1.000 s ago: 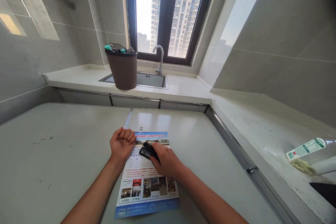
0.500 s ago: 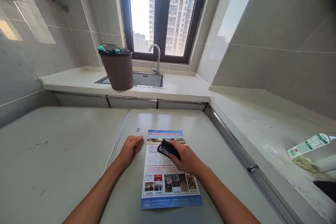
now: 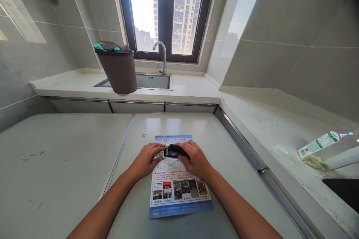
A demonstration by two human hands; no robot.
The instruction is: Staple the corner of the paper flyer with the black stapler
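A printed leaflet [image 3: 178, 194] with a blue border lies flat on the white table [image 3: 70, 164] in front of me. On its upper part sits a small black stapler [image 3: 172, 151]. My right hand [image 3: 196, 162] is wrapped over the stapler from the right. My left hand [image 3: 146, 160] rests on the leaflet's left edge, fingers curled, its fingertips touching the stapler's left end. A tiny loose staple [image 3: 144, 134] lies on the table just left of the leaflet's top.
A brown bin [image 3: 119, 71] stands on the counter's edge in front of a steel sink [image 3: 153, 81] with a tap [image 3: 161, 58] under the window. A plastic bottle [image 3: 325, 149] lies on the right counter. A metal rail [image 3: 246, 153] borders the table's right side.
My left hand has moved right from the table onto the leaflet and reached the stapler. The right hand has turned the stapler to lie crosswise. The view has shifted left.
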